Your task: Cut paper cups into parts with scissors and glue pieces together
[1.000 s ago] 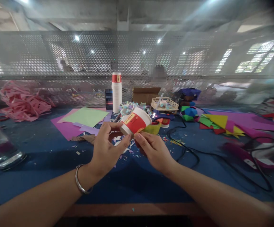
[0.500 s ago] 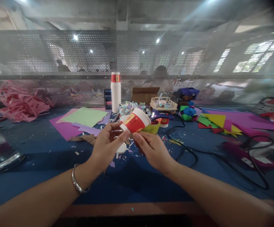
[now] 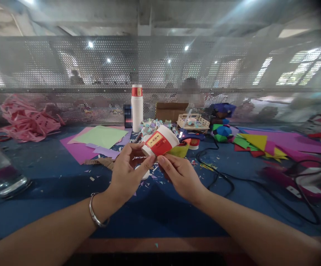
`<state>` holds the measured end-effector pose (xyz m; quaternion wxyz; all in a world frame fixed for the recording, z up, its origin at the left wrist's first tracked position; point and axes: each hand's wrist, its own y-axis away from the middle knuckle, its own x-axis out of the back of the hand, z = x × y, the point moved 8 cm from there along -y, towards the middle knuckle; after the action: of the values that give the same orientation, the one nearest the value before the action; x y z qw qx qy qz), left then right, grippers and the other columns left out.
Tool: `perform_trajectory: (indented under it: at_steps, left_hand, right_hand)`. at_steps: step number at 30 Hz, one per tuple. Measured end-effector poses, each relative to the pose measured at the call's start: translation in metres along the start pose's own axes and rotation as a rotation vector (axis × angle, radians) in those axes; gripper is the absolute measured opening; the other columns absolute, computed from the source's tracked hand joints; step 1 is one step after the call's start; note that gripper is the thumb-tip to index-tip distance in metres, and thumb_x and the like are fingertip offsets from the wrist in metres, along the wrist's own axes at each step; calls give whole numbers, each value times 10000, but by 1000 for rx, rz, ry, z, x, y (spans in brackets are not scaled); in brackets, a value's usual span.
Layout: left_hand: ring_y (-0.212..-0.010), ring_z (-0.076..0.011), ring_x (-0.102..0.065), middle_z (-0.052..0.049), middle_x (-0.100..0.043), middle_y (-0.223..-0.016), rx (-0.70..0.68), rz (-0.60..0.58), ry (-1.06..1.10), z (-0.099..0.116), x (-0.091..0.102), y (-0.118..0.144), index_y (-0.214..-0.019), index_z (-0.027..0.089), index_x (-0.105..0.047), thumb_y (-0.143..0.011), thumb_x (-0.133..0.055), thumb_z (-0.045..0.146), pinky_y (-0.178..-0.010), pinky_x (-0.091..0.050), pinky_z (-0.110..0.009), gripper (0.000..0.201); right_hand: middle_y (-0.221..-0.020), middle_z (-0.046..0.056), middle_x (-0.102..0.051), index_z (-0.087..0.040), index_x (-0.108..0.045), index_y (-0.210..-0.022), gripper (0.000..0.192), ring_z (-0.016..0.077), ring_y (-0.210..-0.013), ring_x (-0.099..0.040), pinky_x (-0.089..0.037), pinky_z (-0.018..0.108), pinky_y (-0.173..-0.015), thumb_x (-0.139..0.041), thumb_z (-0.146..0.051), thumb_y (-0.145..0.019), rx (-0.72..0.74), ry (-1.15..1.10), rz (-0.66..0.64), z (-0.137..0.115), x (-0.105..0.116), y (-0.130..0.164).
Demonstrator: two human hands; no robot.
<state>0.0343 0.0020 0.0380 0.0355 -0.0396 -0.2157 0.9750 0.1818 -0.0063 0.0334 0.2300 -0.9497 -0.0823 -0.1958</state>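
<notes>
Both hands are holding a red-and-white paper cup (image 3: 160, 141), tipped on its side above the blue table (image 3: 52, 177). The left hand (image 3: 127, 175) is pinching the cup's base between thumb and fingers; the right hand (image 3: 181, 177) is gripping its lower edge with its fingertips. Paper scraps (image 3: 149, 181) are lying just beneath the fingers.

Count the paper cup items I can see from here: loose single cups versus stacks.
Single paper cup, red and white, held tilted above the table by the left hand and right hand: 1
Tall stack of cups, upright near the mesh screen: 1
Total: 2
</notes>
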Motion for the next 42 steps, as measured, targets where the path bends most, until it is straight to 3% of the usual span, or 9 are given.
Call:
perform_trajectory:
  at_steps: [19,33,38,42]
  left_hand:
    - [-796,-159,-701,-26,-712,-886,30,12,-54,0,7,-5,-1006,198,-580,-759,-839,356,-696,-590,-284,391]
    - [-844,-176,-682,-35,-674,-907,7,-23,-112,-2,4,-4,-1003,192,-563,-759,-836,349,-754,-593,-319,398]
    - [-885,-183,-650,-72,-651,-1048,112,0,-66,-10,11,-10,-1119,198,-566,-751,-821,351,-717,-580,-303,473]
    - [-893,-186,-627,-95,-600,-1168,129,-59,-137,-12,10,-12,-1127,209,-601,-746,-795,330,-707,-579,-311,445]
  right_hand:
    - [-580,-32,-436,-207,-480,-671,494,110,-521,-400,-315,254,-503,-417,-544,-1027,-5,27,-13,-1,0,-3]
    - [-577,-31,-432,-212,-461,-668,501,110,-513,-396,-309,248,-480,-419,-568,-1018,-27,19,1,2,1,-4]
    - [-560,-57,-360,-214,-475,-697,502,98,-478,-339,-268,252,-464,-436,-610,-1002,-66,-53,35,11,5,-6]
    - [-557,-65,-335,-213,-468,-694,511,93,-473,-311,-237,255,-463,-443,-627,-992,-75,-43,2,16,3,-7]
